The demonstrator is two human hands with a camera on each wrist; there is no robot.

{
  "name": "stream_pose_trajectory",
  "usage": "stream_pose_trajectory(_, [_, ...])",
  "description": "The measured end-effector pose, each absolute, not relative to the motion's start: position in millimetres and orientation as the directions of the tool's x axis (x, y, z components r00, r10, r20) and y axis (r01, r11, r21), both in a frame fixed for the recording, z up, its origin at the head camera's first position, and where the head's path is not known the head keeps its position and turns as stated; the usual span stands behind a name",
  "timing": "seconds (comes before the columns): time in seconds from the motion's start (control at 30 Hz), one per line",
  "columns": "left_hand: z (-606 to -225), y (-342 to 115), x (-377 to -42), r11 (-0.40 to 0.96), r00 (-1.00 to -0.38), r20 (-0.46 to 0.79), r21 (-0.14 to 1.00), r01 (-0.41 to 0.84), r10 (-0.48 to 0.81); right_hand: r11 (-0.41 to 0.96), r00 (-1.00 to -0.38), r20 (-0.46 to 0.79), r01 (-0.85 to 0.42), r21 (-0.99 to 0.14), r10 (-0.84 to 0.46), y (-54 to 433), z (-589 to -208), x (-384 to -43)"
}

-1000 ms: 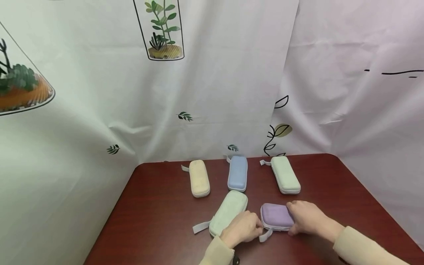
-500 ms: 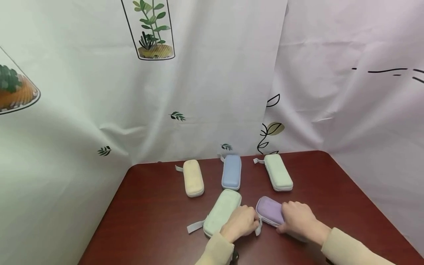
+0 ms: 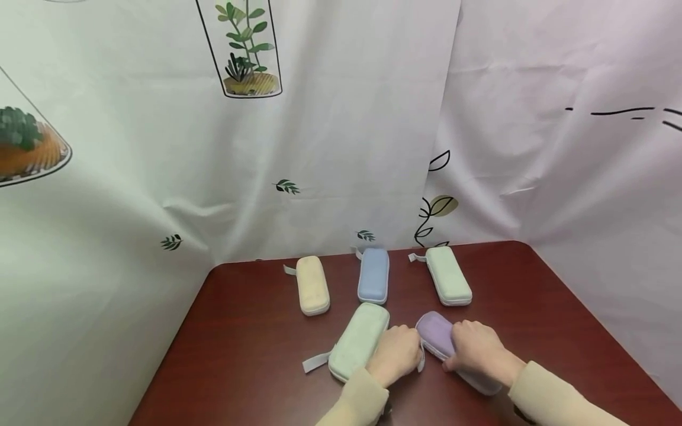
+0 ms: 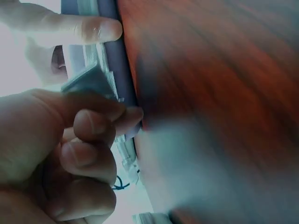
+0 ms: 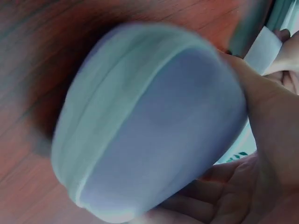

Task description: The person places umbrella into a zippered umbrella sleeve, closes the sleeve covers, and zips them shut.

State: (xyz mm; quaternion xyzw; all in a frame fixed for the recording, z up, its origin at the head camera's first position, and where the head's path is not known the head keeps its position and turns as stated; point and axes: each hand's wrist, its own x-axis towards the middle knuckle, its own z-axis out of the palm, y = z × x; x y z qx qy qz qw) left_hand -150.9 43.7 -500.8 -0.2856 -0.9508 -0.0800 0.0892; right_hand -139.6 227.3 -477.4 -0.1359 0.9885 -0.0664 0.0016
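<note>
My right hand [image 3: 479, 349] grips a purple zip case [image 3: 437, 332] around its middle, fingers over the top and thumb on the near side. The case lies slanted at the table's front, its near end showing large in the right wrist view. At its far end, my left hand [image 3: 395, 354] has curled fingers pinching at the zipper edge; what lies between the fingertips is hidden, probably the zipper pull. A grey strap [image 4: 91, 81] rises beside the left fingers. Partly behind my left hand lies a pale green case [image 3: 359, 340] with its strap out to the left.
Along the back of the dark red table [image 3: 240, 355] lie a yellow case [image 3: 312, 285], a blue case [image 3: 373, 275] and another pale green case [image 3: 449, 276]. A white printed curtain [image 3: 346, 148] hangs behind and at both sides.
My right hand has turned the purple case from lying crosswise to a slant, near end toward me. My left hand has stayed at its strap end and shifted slightly along it. The view has shifted slightly.
</note>
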Motion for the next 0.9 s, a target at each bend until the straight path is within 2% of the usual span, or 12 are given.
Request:
stream_pose_trajectory(0.23, [-498,59,-157,0.859,-0.845,0.212,0.042,0.510,0.491,0.970,-0.980,-0.023,-0.193,-0.147,-0.199,224,-475,-136])
stream_pose_trajectory(0.67, [-501,64,-158,0.890,-0.890,0.199,0.124,0.438,0.410,0.981,-0.989,-0.078,-0.109,-0.162,-0.123,220,-469,-132])
stream_pose_trajectory(0.9, [-503,66,-154,0.888,-0.892,0.156,0.121,0.444,0.425,0.979,-0.994,-0.081,-0.057,-0.197,-0.074,219,-471,-129])
